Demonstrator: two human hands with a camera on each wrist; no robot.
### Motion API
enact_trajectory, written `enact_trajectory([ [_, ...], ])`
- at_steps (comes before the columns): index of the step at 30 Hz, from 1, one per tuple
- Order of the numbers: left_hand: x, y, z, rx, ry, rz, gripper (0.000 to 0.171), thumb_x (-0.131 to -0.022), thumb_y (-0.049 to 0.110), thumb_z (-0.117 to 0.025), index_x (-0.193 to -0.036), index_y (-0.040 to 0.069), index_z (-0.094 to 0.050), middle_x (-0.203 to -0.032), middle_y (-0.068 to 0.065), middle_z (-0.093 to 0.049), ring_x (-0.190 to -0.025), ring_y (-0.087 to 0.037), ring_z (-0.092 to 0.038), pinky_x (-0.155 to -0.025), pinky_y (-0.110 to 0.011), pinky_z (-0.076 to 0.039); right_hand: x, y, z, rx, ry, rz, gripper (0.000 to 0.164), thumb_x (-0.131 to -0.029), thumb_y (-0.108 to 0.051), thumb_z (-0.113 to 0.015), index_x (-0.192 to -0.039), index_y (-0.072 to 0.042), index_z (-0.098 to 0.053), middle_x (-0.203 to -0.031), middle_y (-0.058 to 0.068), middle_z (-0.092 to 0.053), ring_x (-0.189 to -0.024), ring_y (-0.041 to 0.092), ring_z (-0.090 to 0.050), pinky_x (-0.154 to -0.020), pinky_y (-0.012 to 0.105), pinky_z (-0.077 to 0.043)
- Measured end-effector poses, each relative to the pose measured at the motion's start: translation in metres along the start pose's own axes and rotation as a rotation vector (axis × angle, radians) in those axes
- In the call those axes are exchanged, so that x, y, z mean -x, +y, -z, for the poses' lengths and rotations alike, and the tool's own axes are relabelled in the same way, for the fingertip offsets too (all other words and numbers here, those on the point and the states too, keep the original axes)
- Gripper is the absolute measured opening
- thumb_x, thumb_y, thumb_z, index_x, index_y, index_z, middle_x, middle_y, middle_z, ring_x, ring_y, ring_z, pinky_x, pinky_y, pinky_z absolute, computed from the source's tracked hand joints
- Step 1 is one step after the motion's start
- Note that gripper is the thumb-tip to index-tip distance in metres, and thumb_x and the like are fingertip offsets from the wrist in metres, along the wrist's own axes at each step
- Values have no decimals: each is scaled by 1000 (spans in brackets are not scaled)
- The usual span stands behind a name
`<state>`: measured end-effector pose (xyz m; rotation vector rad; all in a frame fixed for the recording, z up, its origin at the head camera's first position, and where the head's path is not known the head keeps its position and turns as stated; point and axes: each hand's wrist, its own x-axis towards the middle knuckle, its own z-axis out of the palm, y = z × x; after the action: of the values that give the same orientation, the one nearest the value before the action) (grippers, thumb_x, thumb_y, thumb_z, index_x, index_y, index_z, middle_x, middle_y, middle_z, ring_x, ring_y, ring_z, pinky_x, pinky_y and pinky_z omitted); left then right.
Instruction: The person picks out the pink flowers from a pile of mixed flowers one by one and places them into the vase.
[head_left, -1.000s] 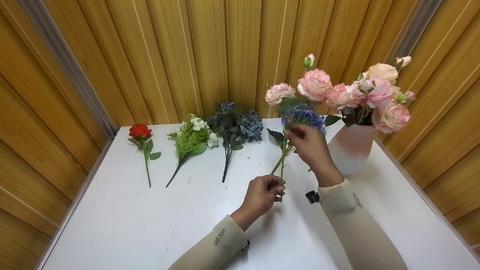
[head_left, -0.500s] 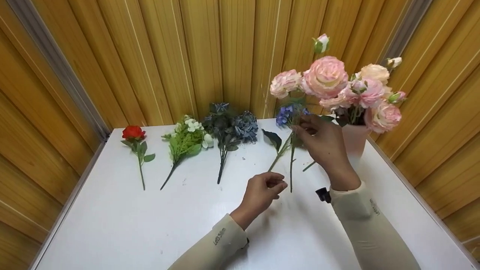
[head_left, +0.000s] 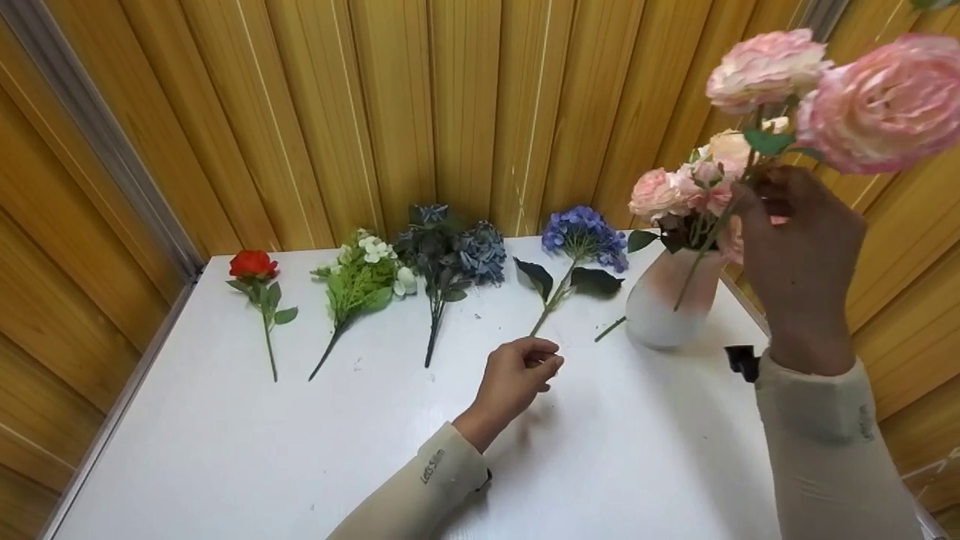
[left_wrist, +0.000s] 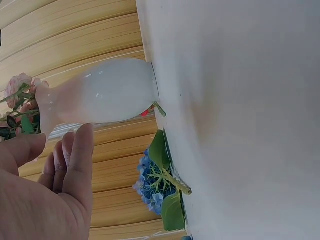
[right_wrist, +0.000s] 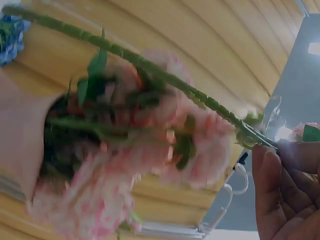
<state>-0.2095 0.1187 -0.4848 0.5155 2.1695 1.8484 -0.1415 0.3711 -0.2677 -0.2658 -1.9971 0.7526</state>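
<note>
My right hand (head_left: 806, 262) pinches the stem of a pink flower spray (head_left: 772, 71) with large ruffled, rose-like blooms, raised at the right of the head view. Its bare stem (right_wrist: 130, 60) slants down in front of the vase. The white-and-pink vase (head_left: 664, 307) stands upright with several pink and cream flowers (head_left: 705, 180) in it. Over the table, my left hand (head_left: 517, 375) has its fingers loosely bent and holds nothing, as the left wrist view shows. Just beyond it lies a blue-purple hydrangea (head_left: 581, 236), its stem end behind the fingers in the head view.
On the white table (head_left: 262, 457) lie a red rose (head_left: 253, 264), a white-flowered green bunch (head_left: 360, 289) and a dusty-blue bunch (head_left: 450, 259). A short green stem end (head_left: 610, 328) shows left of the vase. Wood-look panels (head_left: 382, 120) close off the back and sides.
The right hand has moved right and up with the pink flower spray, uncovering the hydrangea and vase. The left hand has let go of its stem and stayed nearly in place.
</note>
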Motion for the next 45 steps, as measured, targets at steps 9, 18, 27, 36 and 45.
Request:
enact_trajectory([
  [9, -3, -4, 1, -11, 3, 36, 18, -108, 14, -79, -125, 7, -82, -108, -4, -82, -95, -15, -81, -78, -27, -71, -16, 2, 10, -115, 144, 29, 35, -109, -20, -78, -144, -13, -75, -124, -12, -75, -103, -8, -66, -100, 12, -58],
  [18, -4, -3, 2, 15, 3, 32, 19, -108, 14, -78, -125, 7, -81, -109, -5, -82, -95, -13, -80, -78, -28, -71, -15, -17, 13, -268, 177, 30, 47, -107, -12, -74, -152, -10, -59, -128, -19, -59, -109, -1, -61, -106, 18, -58],
  [27, -4, -5, 2, 25, -4, 22, 19, -108, 15, -78, -125, 7, -81, -109, -5, -82, -93, -11, -79, -78, -28, -71, -3, -39, 12, -385, 171, 49, 42, -103, -5, -72, -143, -5, -58, -120, -17, -56, -111, 2, -58, -105, 17, -54],
  [36, -3, -5, 1, 17, 2, 40, 19, -109, 15, -77, -126, 7, -81, -109, -5, -82, -99, -22, -82, -77, -27, -71, -3, -19, 3, -498, 152, 84, 49, -97, -3, -80, -141, -5, -59, -125, -15, -65, -121, 9, -62, -118, 25, -53],
  [45, -4, -4, 2, 31, 7, 49, 21, -109, 15, -77, -128, 7, -80, -111, -6, -81, -97, -17, -81, -78, -28, -72, -4, 6, -4, -300, 117, 118, 45, -106, -9, -76, -146, -2, -55, -128, -21, -56, -123, 0, -55, -121, 22, -49],
])
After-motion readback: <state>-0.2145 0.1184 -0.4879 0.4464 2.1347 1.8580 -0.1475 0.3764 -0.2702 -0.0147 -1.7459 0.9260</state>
